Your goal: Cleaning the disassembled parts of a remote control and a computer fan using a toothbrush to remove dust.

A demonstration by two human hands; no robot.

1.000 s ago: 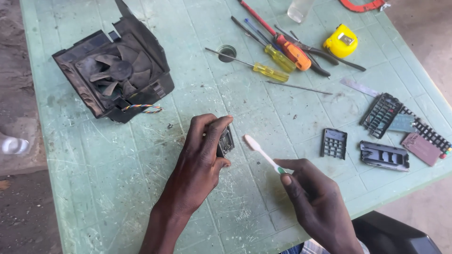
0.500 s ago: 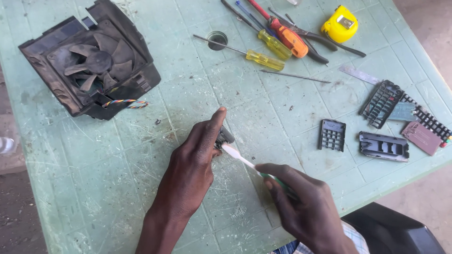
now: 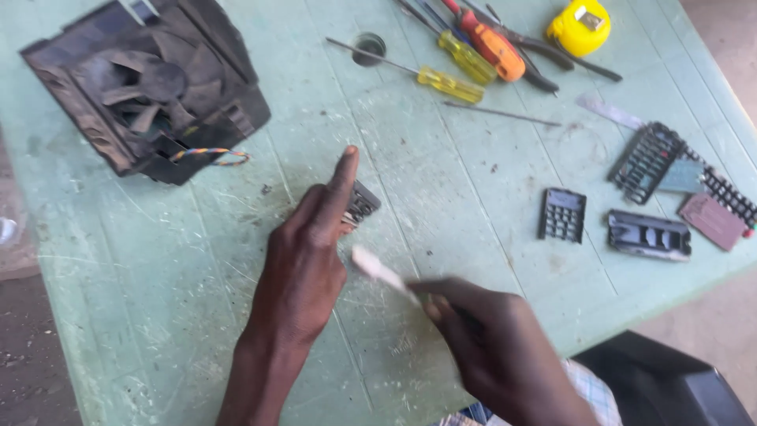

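The left hand (image 3: 303,260) lies palm down on the pale green table (image 3: 441,173), forefinger stretched toward the far side, and pins a small dark grid-faced part (image 3: 361,203) against the tabletop near the table's middle; only the part's right edge shows from under the fingers. The right hand (image 3: 493,351) sits near and to the right, closed around the handle of a white toothbrush (image 3: 377,268), whose blurred head points far-left and comes close beside the left hand; whether it touches the part cannot be told. At the far left corner stands a black fan housing (image 3: 142,87), tilted, dust-coated, with a twisted coloured wire (image 3: 211,154) trailing from its near edge. Along the far edge lie two yellow-handled screwdrivers (image 3: 451,83), an orange-handled screwdriver (image 3: 497,51), dark pliers partly under it, and a yellow tape measure (image 3: 579,28) at the far right. A thin metal rod (image 3: 505,115) lies just nearer than the screwdrivers. A round hole (image 3: 368,46) shows in the tabletop far from the hands. To the right, well apart from both hands, lie a small black keypad frame (image 3: 562,214), a black moulded casing (image 3: 649,235), a larger black grid piece (image 3: 646,162), and a reddish board (image 3: 714,221) at the right edge.
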